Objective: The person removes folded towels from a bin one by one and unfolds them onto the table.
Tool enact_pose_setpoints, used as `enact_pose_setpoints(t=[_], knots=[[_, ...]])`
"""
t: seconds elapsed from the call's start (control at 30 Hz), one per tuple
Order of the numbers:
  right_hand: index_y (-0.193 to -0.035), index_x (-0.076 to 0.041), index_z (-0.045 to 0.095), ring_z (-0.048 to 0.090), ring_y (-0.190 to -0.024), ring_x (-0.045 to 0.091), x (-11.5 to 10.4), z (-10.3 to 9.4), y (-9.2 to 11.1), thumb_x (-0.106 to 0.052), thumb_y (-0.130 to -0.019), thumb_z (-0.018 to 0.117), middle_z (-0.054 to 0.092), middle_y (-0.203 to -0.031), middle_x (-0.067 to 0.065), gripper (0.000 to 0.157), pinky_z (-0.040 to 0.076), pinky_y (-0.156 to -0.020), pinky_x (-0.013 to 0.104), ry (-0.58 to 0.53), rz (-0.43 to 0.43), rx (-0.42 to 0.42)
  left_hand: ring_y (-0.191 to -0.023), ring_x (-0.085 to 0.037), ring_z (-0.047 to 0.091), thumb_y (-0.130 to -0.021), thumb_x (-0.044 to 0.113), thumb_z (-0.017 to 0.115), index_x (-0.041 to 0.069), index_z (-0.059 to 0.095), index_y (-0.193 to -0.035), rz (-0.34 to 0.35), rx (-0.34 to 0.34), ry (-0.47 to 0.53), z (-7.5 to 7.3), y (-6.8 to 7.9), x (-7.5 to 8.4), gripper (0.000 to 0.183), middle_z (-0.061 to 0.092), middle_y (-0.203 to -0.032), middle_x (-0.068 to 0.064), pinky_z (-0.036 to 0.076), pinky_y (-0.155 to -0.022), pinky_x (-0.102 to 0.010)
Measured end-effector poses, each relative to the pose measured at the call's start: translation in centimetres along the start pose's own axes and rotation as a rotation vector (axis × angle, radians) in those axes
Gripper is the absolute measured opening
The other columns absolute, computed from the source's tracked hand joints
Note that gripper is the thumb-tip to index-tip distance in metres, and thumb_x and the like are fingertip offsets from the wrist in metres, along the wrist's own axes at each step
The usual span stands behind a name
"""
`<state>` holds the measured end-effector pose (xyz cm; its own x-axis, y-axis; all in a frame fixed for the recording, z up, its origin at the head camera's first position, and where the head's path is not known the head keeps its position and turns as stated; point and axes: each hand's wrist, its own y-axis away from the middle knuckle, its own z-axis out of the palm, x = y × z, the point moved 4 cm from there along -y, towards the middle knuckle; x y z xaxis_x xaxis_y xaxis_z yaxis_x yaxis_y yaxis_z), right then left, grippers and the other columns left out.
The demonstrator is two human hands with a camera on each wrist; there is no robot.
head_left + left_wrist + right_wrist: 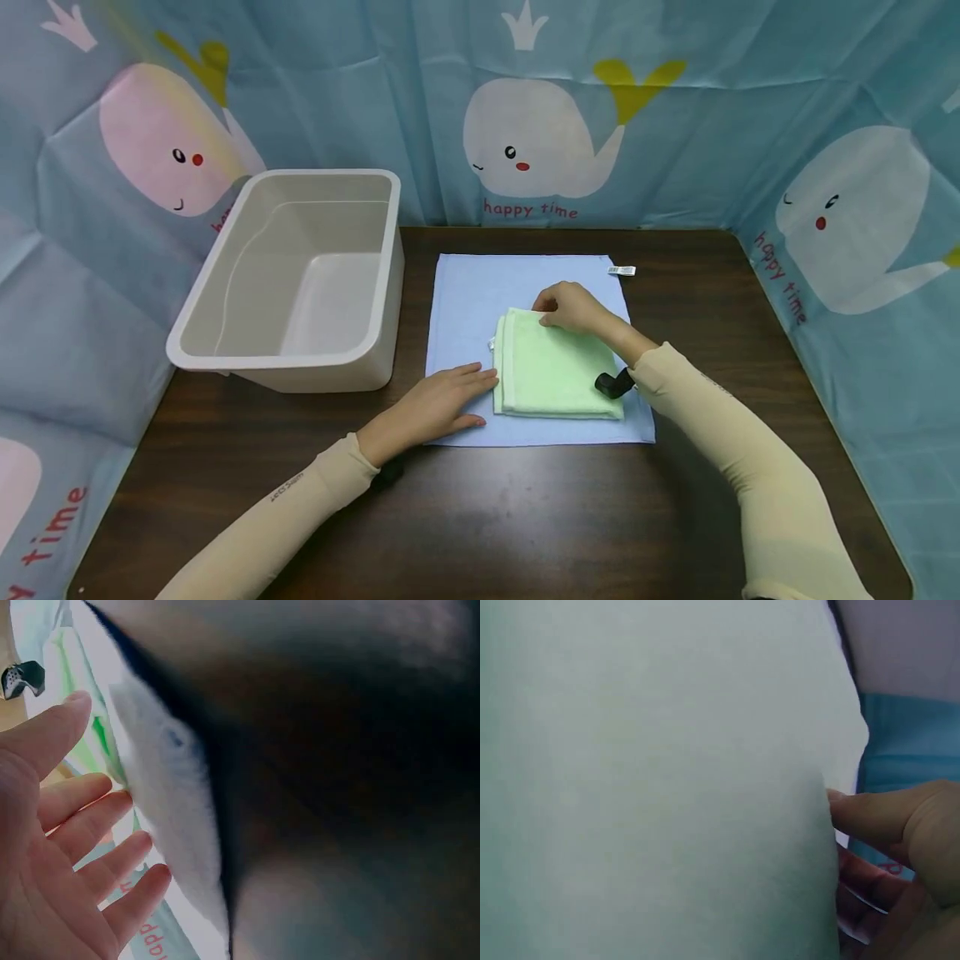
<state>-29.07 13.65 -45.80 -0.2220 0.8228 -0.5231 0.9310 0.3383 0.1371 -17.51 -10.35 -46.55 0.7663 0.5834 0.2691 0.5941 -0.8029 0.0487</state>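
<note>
A folded light green towel (558,375) lies on a light blue towel (465,300) spread on the dark table. My left hand (453,400) rests over the blue towel with fingers extended, fingertips right at the green towel's left edge. In the left wrist view, that hand (67,840) has its fingers spread beside the cloth. At the green towel's far edge, my right hand (573,308) pinches the cloth between thumb and fingers. From the right wrist, the green towel (667,787) fills most of the view, with the right thumb (885,817) at its edge and the other fingers partly hidden behind.
To the left stands a large off-white plastic tub (386,275) with nothing inside. A white tag (622,271) sticks out at the blue towel's far right corner. Blue curtains (420,125) printed with whales close off the table's back and sides.
</note>
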Motion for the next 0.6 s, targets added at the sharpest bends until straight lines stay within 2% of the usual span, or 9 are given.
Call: enact_pose_setpoints(t=[0.1, 0.23, 0.3, 0.43, 0.6], knots=[[-0.111, -0.012, 0.068, 0.059, -0.095, 0.025, -0.8, 0.1, 0.9, -0.013, -0.083, 0.069, 0.067, -0.104, 0.008, 0.027, 0.049, -0.083, 0.039, 0.131, -0.046, 0.093, -0.140, -0.024, 0.038, -0.088, 0.043, 0.062, 0.017, 0.041, -0.143, 0.034, -0.006, -0.021, 0.4, -0.1, 0.0, 0.065, 0.041, -0.150, 0.002, 0.040, -0.109, -0.043], [-0.116, -0.012, 0.065, 0.056, -0.102, 0.027, -2.7, 0.4, 3.2, -0.014, -0.082, 0.070, 0.064, -0.113, 0.008, 0.034, 0.049, -0.089, 0.041, 0.279, -0.127, 0.213, -0.141, -0.025, 0.037, -0.090, 0.045, 0.059, 0.018, 0.041, -0.144, 0.071, -0.018, -0.071, 0.9, -0.1, 0.1, 0.063, 0.039, -0.151, 0.002, 0.040, -0.109, -0.042], [-0.116, -0.012, 0.065, 0.057, -0.102, 0.026, -4.0, 0.7, 4.6, -0.018, -0.084, 0.070, 0.065, -0.113, 0.006, 0.033, 0.050, -0.089, 0.040, 0.286, -0.169, 0.227, -0.141, -0.025, 0.037, -0.090, 0.046, 0.057, 0.019, 0.041, -0.144, 0.073, -0.021, -0.083, 1.0, -0.1, 0.2, 0.062, 0.038, -0.152, 0.002, 0.041, -0.108, -0.042], [-0.116, -0.014, 0.066, 0.060, -0.105, 0.022, -6.6, 1.8, 7.2, -0.035, -0.087, 0.066, 0.066, -0.113, 0.003, 0.036, 0.052, -0.089, 0.039, 0.281, -0.220, 0.191, -0.141, -0.025, 0.036, -0.092, 0.046, 0.055, 0.019, 0.039, -0.144, 0.068, -0.030, -0.092, 0.9, 0.0, 0.1, 0.061, 0.037, -0.153, 0.003, 0.040, -0.108, -0.043], [-0.112, -0.014, 0.069, 0.065, -0.101, 0.016, -8.9, 4.0, 10.2, -0.057, -0.081, 0.064, 0.068, -0.109, 0.000, 0.052, 0.057, -0.078, 0.034, 0.407, -0.321, 0.228, -0.142, -0.025, 0.035, -0.094, 0.044, 0.052, 0.020, 0.038, -0.145, 0.070, -0.039, -0.103, 0.7, 0.3, -0.1, 0.059, 0.035, -0.154, 0.003, 0.040, -0.109, -0.044]])
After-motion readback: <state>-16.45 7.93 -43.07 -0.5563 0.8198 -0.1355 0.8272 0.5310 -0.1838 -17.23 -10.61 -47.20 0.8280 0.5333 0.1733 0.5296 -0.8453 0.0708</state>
